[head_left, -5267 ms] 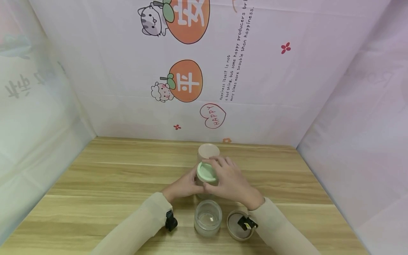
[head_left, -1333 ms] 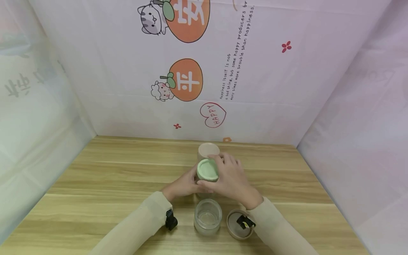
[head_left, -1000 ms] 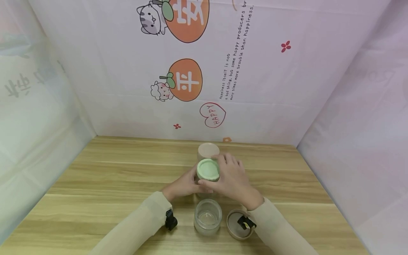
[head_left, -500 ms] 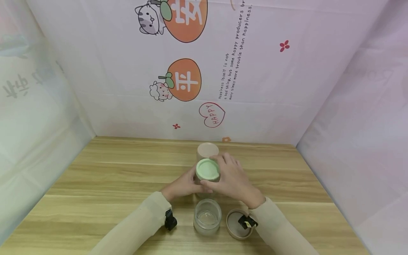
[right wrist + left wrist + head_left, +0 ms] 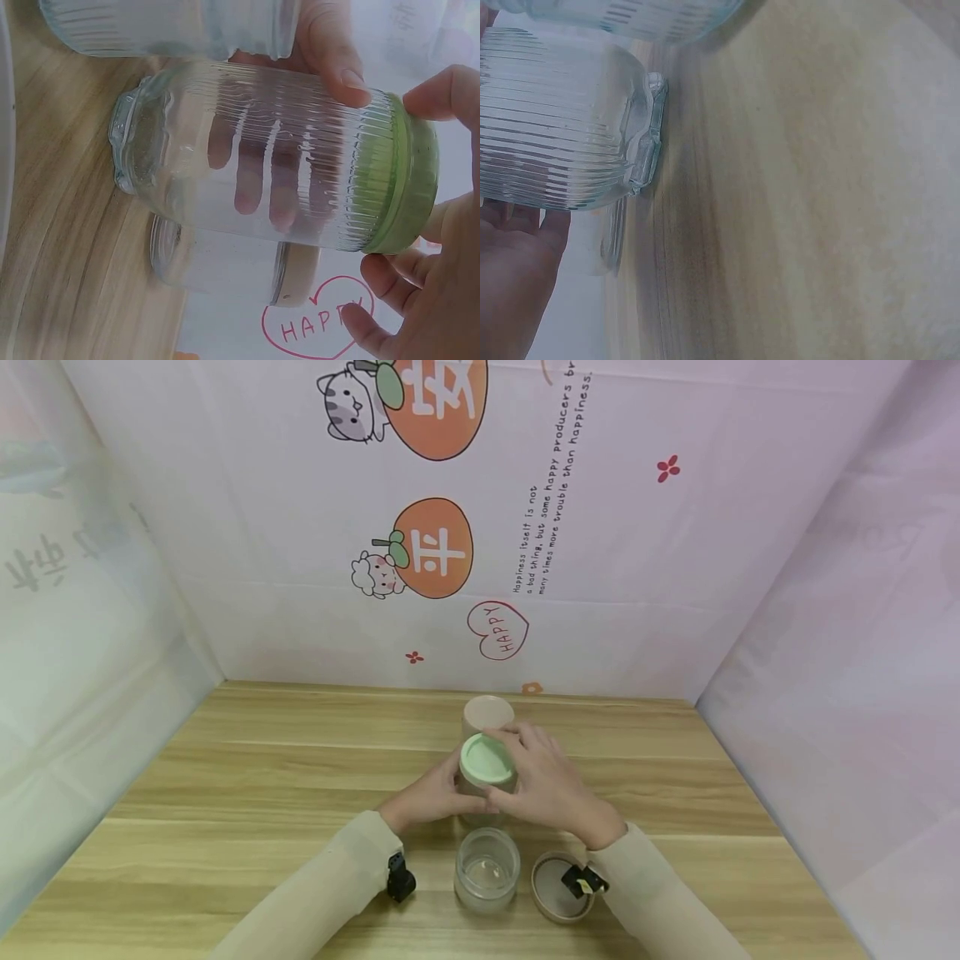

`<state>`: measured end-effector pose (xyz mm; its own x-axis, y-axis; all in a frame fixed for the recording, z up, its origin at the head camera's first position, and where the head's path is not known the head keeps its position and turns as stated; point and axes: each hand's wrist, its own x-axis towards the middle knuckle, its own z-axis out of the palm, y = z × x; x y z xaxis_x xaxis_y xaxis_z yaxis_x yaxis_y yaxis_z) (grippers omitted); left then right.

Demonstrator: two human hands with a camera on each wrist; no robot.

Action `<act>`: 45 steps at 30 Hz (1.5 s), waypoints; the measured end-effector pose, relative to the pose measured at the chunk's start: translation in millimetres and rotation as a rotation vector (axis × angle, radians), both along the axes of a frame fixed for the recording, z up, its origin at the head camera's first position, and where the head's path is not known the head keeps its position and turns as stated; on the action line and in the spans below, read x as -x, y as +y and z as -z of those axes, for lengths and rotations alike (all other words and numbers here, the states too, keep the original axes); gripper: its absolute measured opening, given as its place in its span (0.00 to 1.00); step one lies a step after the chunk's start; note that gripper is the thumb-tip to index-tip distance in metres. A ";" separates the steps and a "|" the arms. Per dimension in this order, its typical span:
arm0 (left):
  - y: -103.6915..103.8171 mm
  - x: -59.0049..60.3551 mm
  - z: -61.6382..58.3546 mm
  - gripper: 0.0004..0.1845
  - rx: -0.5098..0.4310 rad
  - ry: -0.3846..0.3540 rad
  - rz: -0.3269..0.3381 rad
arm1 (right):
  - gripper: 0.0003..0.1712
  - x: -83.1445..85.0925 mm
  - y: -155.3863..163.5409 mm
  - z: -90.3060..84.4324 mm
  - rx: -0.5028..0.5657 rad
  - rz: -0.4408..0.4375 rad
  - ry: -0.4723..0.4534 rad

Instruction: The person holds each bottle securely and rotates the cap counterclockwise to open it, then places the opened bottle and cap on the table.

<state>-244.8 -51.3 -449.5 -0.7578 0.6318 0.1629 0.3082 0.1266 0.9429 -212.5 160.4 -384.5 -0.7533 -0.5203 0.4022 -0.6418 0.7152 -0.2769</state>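
A ribbed clear glass jar [image 5: 247,172] with a green lid [image 5: 487,759] stands upright on the wooden table. My left hand [image 5: 429,795] grips the jar's body from the left. Through the glass in the right wrist view, several fingers [image 5: 247,169] of that hand show along the far side. My right hand [image 5: 546,787] grips the green lid by its rim, thumb on the near side and fingers on the far side. The lid sits on the jar's mouth. In the left wrist view the lid is out of frame.
Close in front stands a lidless glass jar [image 5: 487,897]. To its right, under my right wrist, a beige-rimmed lid [image 5: 553,897] lies with its inner side up. Another jar with a beige lid [image 5: 488,713] stands just behind. A printed cloth [image 5: 600,635] hangs at the table's back edge.
My right hand's fingers have shifted round the lid's rim, from its right edge to farther over its top. The left hand keeps its hold, and the jars stay in place.
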 end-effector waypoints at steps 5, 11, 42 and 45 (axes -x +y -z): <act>-2.0 -0.8 0.4 0.52 0.007 0.012 -0.002 | 0.48 -0.9 -1.5 -0.6 -0.020 -0.017 0.004; -2.5 1.3 3.0 0.51 -0.023 0.020 0.036 | 0.51 -2.4 -4.1 -2.1 -0.013 -0.029 -0.015; -2.9 3.6 3.8 0.53 -0.045 0.006 0.063 | 0.52 -0.6 -18.6 -4.0 -0.071 0.095 0.118; -2.0 4.2 3.5 0.54 -0.040 0.003 0.052 | 0.51 -1.0 -18.8 -3.9 -0.080 0.103 0.120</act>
